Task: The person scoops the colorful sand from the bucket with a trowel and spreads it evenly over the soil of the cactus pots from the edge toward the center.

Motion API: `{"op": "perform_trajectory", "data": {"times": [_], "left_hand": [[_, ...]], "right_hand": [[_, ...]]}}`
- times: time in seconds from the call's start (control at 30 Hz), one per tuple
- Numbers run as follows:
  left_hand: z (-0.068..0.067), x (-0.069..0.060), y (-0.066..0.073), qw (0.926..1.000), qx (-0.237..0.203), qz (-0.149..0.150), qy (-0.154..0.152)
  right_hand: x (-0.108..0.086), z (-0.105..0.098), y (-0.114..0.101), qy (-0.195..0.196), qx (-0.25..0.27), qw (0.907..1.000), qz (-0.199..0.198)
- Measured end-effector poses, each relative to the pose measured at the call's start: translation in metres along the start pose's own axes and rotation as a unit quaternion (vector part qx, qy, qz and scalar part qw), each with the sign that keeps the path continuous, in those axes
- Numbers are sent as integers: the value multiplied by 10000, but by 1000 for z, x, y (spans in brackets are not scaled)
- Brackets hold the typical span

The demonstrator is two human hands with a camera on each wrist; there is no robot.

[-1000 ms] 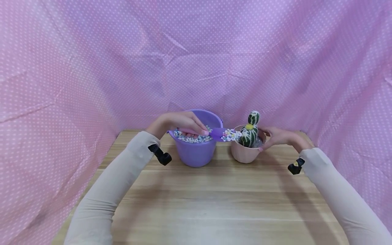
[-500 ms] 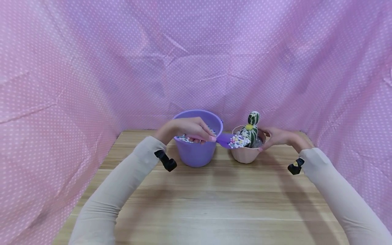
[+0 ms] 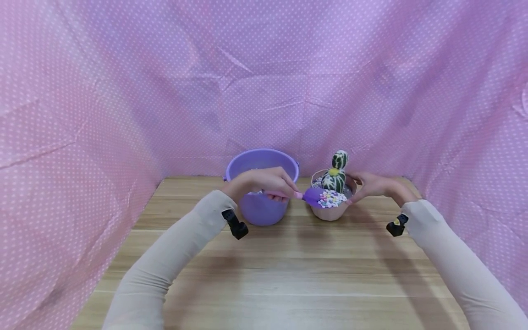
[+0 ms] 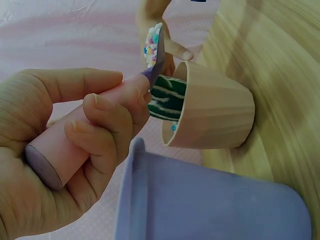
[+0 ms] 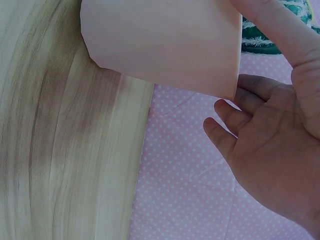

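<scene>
Left hand (image 3: pixel 274 182), fingers clamped round a purple scoop (image 3: pixel 312 197), points its long axis rightward, beads (image 3: pixel 332 199) above the pot (image 3: pixel 328 213), whose rim the right hand (image 3: pixel 372 184) grips.

Pale wood-grain tabletop (image 3: pixel 288 279); purple bucket (image 3: pixel 264 213) standing upright near far edge, peach pot (image 3: pixel 328 214) upright just beside it, small gap between.

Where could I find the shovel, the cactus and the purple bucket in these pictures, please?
Shovel (image 3: pixel 312 197): head view, on the bare purple part of its blade.
Cactus (image 3: pixel 333 182): head view, on its lower, larger segment.
Purple bucket (image 3: pixel 265 212): head view, on its outer front wall.
</scene>
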State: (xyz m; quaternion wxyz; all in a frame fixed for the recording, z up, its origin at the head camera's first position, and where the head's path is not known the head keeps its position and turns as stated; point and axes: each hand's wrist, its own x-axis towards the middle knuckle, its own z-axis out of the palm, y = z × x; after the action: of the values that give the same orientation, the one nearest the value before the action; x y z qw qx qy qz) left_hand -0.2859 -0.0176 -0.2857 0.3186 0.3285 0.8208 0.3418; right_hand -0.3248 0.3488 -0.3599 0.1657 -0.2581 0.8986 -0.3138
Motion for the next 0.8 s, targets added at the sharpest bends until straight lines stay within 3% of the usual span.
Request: {"op": "perform_trajectory", "data": {"times": [0.33,0.8], "left_hand": [[7,16,-1,9999,-67,10,-82],[17,27,-1,9998,-167,-67,28]], "right_hand": [[-2,2,2,138,42,9999,-42],[-6,4,1,157,111,9997,119]]}}
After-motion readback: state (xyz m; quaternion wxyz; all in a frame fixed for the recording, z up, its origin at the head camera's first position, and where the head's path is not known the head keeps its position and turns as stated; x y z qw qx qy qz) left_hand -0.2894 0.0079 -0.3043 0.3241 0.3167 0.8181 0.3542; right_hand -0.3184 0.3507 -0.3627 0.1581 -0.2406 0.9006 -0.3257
